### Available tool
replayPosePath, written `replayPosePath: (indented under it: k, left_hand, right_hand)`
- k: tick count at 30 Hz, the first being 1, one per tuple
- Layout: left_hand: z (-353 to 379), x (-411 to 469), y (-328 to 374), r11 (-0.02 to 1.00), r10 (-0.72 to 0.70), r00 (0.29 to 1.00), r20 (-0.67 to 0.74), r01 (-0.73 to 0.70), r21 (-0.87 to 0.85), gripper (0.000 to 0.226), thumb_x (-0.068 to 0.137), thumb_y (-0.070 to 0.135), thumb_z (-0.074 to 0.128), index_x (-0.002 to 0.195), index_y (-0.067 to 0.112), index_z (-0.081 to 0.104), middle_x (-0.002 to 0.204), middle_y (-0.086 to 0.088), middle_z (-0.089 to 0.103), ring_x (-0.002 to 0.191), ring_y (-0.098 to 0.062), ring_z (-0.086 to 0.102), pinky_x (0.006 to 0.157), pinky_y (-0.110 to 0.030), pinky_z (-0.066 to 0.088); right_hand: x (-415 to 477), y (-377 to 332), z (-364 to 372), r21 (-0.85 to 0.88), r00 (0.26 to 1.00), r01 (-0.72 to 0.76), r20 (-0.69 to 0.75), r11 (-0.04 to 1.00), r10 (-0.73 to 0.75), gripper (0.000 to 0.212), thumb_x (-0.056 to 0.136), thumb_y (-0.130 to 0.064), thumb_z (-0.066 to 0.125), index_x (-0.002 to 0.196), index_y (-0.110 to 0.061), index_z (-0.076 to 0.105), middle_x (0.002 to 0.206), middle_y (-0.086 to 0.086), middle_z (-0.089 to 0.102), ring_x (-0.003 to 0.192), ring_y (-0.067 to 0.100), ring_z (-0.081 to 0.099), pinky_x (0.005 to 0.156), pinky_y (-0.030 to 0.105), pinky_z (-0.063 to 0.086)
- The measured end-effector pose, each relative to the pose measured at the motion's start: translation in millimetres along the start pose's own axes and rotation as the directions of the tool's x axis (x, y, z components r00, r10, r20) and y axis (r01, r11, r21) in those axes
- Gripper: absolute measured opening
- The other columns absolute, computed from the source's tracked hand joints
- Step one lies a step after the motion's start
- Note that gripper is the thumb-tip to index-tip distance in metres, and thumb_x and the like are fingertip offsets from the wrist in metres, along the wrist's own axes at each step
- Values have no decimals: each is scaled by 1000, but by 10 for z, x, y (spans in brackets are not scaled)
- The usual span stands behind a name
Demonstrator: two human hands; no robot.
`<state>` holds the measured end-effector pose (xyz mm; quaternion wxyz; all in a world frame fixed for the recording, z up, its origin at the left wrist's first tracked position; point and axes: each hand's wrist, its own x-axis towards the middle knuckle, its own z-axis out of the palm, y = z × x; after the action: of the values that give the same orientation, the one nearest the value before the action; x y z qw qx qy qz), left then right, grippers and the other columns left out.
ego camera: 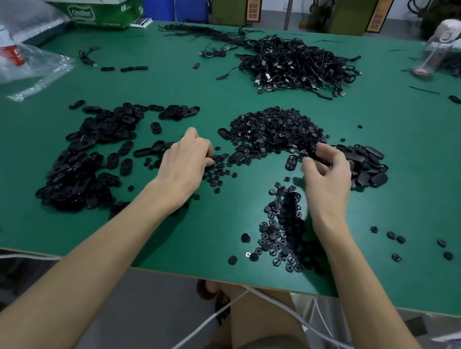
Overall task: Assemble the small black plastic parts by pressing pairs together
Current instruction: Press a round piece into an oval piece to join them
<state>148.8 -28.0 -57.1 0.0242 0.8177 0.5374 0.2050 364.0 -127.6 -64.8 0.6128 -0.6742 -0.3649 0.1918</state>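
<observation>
Two bare hands work low over the green desk (388, 274). The left hand (186, 161) lies palm down, its fingers (207, 152) curled onto a scatter of small round parts (217, 172) at their tips; whether they pinch one cannot be told. The right hand (328, 177) has its fingers (325, 150) and thumb bent round a black part (315, 156), held just above the desk. Beyond both sets of fingers rises the main heap (279, 127) of round parts; near the right wrist lies a second heap (283, 231). Oval shells (93, 152) spread left of the left fingers, and a smaller oval pile (370, 169) sits just right of the right fingers. Far beyond lies a tangle of cables (298, 64).
</observation>
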Motion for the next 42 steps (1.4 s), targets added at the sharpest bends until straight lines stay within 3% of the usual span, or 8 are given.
replayPosePath:
  k: [3,9,19,27,32,36,40,42]
  left_hand:
    - [-2,11,29,999,8,1000,5,-8,33,19,100,17,67,111,2,70,107,-10,54,85,-27,61,76,-40,52]
    - [29,6,67,996,64,998,-15,-63,58,14,99,11,68,111,4,72,103,-7,55,78,-19,56,68,-37,46]
    - [22,6,118,995,85,996,-12,-85,45,10,101,12,65,106,4,70,102,-8,55,82,-27,62,69,-39,50]
    - [-24,-17,309,958,5,1000,-2,-6,-287,3,95,17,74,92,15,74,97,0,64,82,-15,61,79,-30,49]
    - [11,-81,549,735,-25,994,106,90,-672,5,90,18,80,86,17,76,75,2,72,56,-9,66,59,-17,49]
    - [146,-156,633,734,24,998,66,27,-678,6,91,20,79,87,18,75,87,0,72,65,-13,66,68,-22,52]
    - [202,-186,618,769,70,997,40,-29,-639,6,92,24,79,88,20,75,99,0,70,66,-9,64,75,-9,50]
    - [207,-168,585,800,66,997,30,-35,-599,2,93,21,77,92,21,76,99,2,68,76,-14,66,83,-22,55]
  right_hand:
    - [5,1,9,14,1000,-13,15,1000,13,34,99,-16,59,133,-20,56,133,2,55,113,12,63,96,44,58]
    - [1,3,42,-12,999,6,48,1000,-5,30,98,-15,62,128,-20,58,127,4,59,109,15,66,97,43,57]
    - [3,13,52,-24,996,6,87,1000,-4,25,97,-12,63,121,-18,63,118,1,64,104,18,66,95,42,57]
    - [-12,25,63,27,976,46,211,999,-50,18,94,-3,66,109,-12,72,101,4,73,97,21,71,89,42,60]
    - [-36,20,78,96,934,90,337,991,-117,12,93,-8,74,104,-12,76,91,2,76,85,13,71,75,29,61]
    - [-36,20,78,104,924,106,356,989,-137,6,93,-7,74,98,-9,76,84,4,75,72,5,68,66,21,57]
    - [-27,39,85,79,924,107,360,991,-128,6,93,-4,73,98,-6,74,80,7,75,70,8,70,64,23,57]
    - [-23,44,89,97,933,84,342,992,-112,11,93,-3,72,104,-5,71,82,7,75,75,15,74,67,27,60]
